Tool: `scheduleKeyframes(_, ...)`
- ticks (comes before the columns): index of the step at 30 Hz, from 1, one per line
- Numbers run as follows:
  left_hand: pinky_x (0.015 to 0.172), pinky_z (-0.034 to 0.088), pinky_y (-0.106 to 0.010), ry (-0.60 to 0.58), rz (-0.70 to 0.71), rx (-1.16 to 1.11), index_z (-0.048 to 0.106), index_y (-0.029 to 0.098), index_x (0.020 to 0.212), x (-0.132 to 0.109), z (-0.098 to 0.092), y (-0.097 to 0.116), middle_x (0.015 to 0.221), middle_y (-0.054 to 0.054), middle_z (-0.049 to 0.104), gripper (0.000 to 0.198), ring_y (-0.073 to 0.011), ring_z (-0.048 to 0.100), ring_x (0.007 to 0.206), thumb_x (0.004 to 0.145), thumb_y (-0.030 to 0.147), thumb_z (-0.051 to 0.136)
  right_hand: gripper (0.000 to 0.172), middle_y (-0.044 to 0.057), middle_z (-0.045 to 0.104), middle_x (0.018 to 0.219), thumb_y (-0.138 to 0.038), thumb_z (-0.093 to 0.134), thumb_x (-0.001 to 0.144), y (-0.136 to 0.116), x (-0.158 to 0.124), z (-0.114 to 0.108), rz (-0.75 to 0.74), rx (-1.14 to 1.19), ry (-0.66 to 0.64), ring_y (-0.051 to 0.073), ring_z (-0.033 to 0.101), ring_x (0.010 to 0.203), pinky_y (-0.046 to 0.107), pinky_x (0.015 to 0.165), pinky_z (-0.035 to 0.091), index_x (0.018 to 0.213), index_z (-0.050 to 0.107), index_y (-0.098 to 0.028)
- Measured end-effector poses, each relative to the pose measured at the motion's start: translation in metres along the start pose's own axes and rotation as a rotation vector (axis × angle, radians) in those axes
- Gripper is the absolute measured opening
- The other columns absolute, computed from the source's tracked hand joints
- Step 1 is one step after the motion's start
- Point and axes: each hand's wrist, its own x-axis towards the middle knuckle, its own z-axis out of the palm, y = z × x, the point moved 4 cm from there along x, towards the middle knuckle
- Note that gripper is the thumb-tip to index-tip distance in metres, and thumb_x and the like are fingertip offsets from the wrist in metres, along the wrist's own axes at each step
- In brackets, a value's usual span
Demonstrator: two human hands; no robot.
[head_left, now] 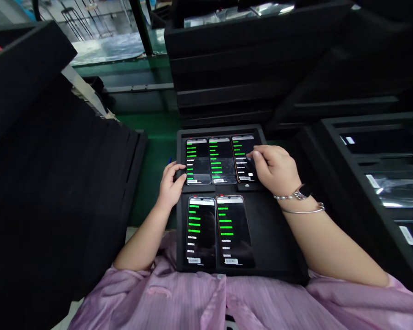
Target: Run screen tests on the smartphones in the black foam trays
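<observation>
Several phones with lit screens showing green and white text lines lie in a black tray [275, 238]. Three are in the upper row: a left phone [197, 162], a middle phone [222, 160] and a right phone [242, 160]. Below them lie two more, a lower left phone [201, 231] and a lower right phone [234, 231]. My right hand [277, 168], fingers bent together, has a fingertip at the right edge of the upper right phone; whether it holds anything is hidden. At the tray's left edge, beside the upper left phone, my left hand [173, 183] rests with fingers apart, holding nothing.
Stacked black trays [223, 59] stand behind the work tray. Another tall black stack [48, 160] is at the left. To the right, a black tray [333, 142] holds dark devices with white labels. A green surface [151, 123] shows between the stacks.
</observation>
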Motion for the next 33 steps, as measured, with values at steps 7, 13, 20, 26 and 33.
scheduleKeyframes(7,0.124,0.038,-0.049,0.002,0.021,0.002,0.071,0.024,0.112,-0.001,0.001,-0.001,0.135,-0.009,0.063,0.023,-0.0277,0.051,0.142,0.091,0.029,0.063,0.028,0.008,0.077,0.108,-0.035,0.042,0.1,0.009,-0.003,0.008,0.048,-0.001,-0.033,0.03,0.068,0.122,0.06,0.118,0.042,0.098,0.068,-0.024)
scheduleKeyframes(13,0.125,0.038,-0.048,-0.023,-0.031,-0.08,0.069,0.024,0.119,-0.003,0.003,-0.003,0.141,-0.01,0.062,0.031,-0.0274,0.051,0.143,0.094,0.042,0.063,0.036,0.012,0.067,0.137,-0.045,0.054,0.096,0.035,-0.007,0.007,0.213,0.184,-0.005,0.032,0.06,0.134,0.057,0.116,0.047,0.122,0.066,-0.023)
scheduleKeyframes(20,0.121,0.046,-0.046,-0.002,0.017,-0.168,0.053,0.028,0.145,-0.101,-0.02,0.002,0.153,-0.012,0.055,0.044,-0.0251,0.053,0.143,0.105,0.046,0.051,0.058,0.007,0.054,0.154,-0.06,0.064,0.09,0.06,-0.113,-0.008,0.458,0.59,-0.068,0.031,0.048,0.147,0.053,0.124,0.041,0.14,0.056,-0.033)
scheduleKeyframes(26,0.131,0.029,-0.051,-0.033,-0.08,-0.086,0.05,0.027,0.152,-0.142,-0.023,0.002,0.16,-0.011,0.049,0.061,-0.0265,0.04,0.154,0.106,0.063,0.033,0.063,0.002,0.054,0.155,-0.068,0.062,0.087,0.043,-0.172,-0.029,0.718,0.683,-0.094,0.034,0.045,0.148,0.056,0.124,0.04,0.14,0.061,-0.035)
scheduleKeyframes(33,0.123,0.046,-0.04,-0.158,-0.229,-0.374,0.028,0.039,0.163,-0.116,-0.025,0.047,0.165,0.003,0.044,0.058,-0.0215,0.048,0.149,0.109,0.058,0.032,0.043,-0.002,0.068,0.136,-0.062,0.061,0.091,0.018,-0.125,-0.09,0.64,0.539,-0.102,0.039,0.058,0.135,0.062,0.114,0.052,0.13,0.071,-0.046)
